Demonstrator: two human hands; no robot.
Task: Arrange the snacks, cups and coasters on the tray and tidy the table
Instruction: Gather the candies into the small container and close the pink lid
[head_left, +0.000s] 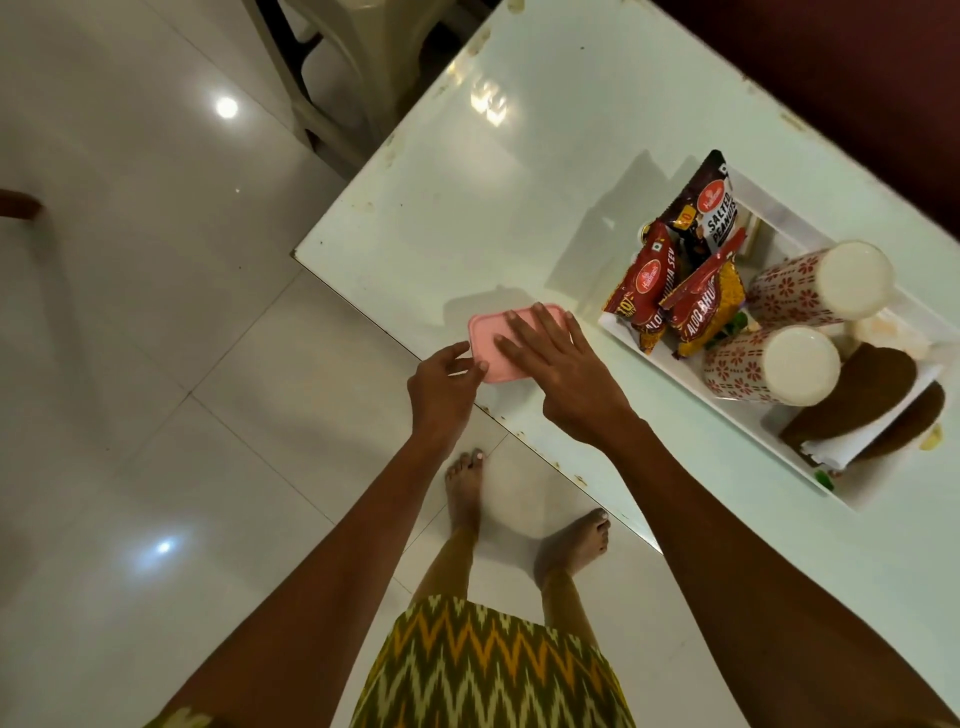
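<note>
Both arms reach down and forward to the counter's near edge, close to its left corner. The right hand lies flat, fingers spread, palm down on a pink lidded box that sits right at that edge. The left hand is half open beside the box's left side, thumb and fingertips touching its rim without closing round it.

Further right along the counter stands a white tray. In it three snack packets lean together at the left end, two patterned cups stand upside down next to them, and brown coasters lie at the tray's near right end.

The glossy white counter has chipped edges. The floor is pale shiny tile catching lamp reflections, with a plastic chair beyond the counter's far left side. The person stands barefoot.
</note>
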